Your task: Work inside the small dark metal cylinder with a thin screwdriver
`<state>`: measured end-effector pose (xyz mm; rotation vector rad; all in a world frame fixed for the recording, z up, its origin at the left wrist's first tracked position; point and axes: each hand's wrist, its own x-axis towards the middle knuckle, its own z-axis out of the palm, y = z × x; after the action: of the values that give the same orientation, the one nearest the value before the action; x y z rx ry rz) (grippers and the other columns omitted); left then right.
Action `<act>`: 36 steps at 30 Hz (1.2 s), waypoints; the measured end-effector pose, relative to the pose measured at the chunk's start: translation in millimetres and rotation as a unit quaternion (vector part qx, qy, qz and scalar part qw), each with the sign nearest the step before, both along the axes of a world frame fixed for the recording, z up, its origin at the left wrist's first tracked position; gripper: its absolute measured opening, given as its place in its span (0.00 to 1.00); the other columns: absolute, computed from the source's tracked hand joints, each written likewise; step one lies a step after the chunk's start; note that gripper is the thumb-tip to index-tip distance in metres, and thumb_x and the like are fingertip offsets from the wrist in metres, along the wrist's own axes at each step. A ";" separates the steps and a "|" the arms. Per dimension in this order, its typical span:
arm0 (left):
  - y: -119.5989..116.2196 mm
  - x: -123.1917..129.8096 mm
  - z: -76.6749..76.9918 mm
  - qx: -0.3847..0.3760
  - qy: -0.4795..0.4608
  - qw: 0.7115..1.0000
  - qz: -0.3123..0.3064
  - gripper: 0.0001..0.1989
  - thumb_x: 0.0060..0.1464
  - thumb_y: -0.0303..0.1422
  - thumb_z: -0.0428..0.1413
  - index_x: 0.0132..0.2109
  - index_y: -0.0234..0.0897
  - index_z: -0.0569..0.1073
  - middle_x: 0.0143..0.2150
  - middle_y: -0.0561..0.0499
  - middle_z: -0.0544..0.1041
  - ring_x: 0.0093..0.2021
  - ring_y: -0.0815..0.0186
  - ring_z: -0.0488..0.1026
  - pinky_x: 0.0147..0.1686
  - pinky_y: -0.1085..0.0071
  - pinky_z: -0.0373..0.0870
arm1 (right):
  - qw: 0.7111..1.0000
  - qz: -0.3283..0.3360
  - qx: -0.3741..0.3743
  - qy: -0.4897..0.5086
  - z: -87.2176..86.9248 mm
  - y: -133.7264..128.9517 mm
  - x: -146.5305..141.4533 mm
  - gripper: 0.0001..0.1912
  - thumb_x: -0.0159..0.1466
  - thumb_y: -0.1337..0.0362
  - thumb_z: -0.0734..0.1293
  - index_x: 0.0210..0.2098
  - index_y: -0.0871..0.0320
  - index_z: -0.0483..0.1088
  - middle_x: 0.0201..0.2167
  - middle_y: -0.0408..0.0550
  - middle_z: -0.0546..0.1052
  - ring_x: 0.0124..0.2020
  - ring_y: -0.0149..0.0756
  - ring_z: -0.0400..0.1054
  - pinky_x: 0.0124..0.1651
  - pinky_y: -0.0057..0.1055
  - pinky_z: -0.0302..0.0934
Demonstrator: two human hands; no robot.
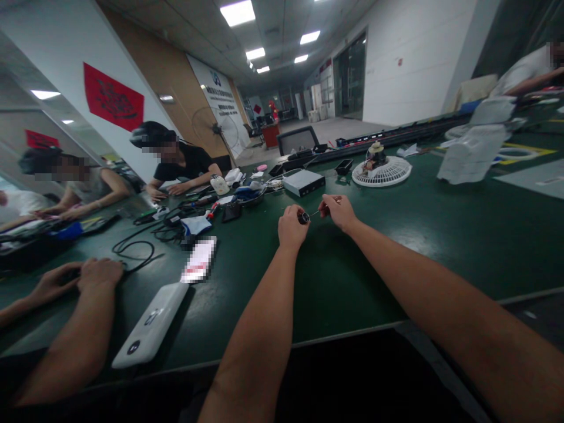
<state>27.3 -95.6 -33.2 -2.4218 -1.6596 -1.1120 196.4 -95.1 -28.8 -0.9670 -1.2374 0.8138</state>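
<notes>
Right now the left hand [291, 226] is curling its fingers tight around a small black round part [303, 218], holding it up off the green table [440, 235] so its open end is facing the other hand. The right hand [337, 210], sitting at three o'clock of the left and just beside it, is pinching a thin pin [314, 214] between thumb and forefinger, and the pin's tip is pointing into the part; held level like that, the two are lining up. Both forearms are stretching out over the table edge, probably for steadiness. At twelve o'clock, well apart, one grey box [303, 181] is lying flat; at one o'clock one white fan grille [381, 171] is resting with a motor on top. At nine o'clock two hands of a neighbour [83, 276] are lying together beside one white flat device [152, 323] and a black cable [132, 252].
</notes>
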 end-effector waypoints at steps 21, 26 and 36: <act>-1.0 -1.0 0.2 0.010 0.022 1.000 -0.020 0.14 0.50 0.26 0.66 0.42 0.41 0.73 0.45 0.51 0.77 0.45 0.61 0.75 0.45 0.67 0.69 | 1.000 0.016 -0.006 -0.007 -2.7 1.9 0.0 0.26 0.65 0.47 0.65 0.18 0.58 0.72 0.12 0.45 0.71 0.16 0.31 0.64 0.25 0.30 0.58; -0.5 -0.8 -0.1 0.003 0.018 1.000 -0.022 0.15 0.51 0.27 0.67 0.44 0.42 0.73 0.46 0.51 0.77 0.46 0.61 0.75 0.47 0.67 0.70 | 1.000 0.005 0.009 0.010 -4.1 2.7 0.0 0.24 0.65 0.47 0.65 0.21 0.58 0.73 0.16 0.46 0.74 0.19 0.31 0.67 0.26 0.29 0.59; -0.2 -0.2 -0.1 -0.002 0.011 0.999 -0.030 0.15 0.50 0.26 0.67 0.44 0.42 0.74 0.47 0.51 0.77 0.46 0.61 0.75 0.45 0.68 0.70 | 1.000 0.002 0.005 0.004 -4.7 3.6 0.8 0.27 0.64 0.44 0.65 0.19 0.57 0.72 0.13 0.45 0.72 0.17 0.31 0.65 0.24 0.29 0.58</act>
<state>27.1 -95.8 -33.3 -2.4919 -1.5950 -1.0864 197.2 -91.5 -33.5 -0.9534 -1.2343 0.8136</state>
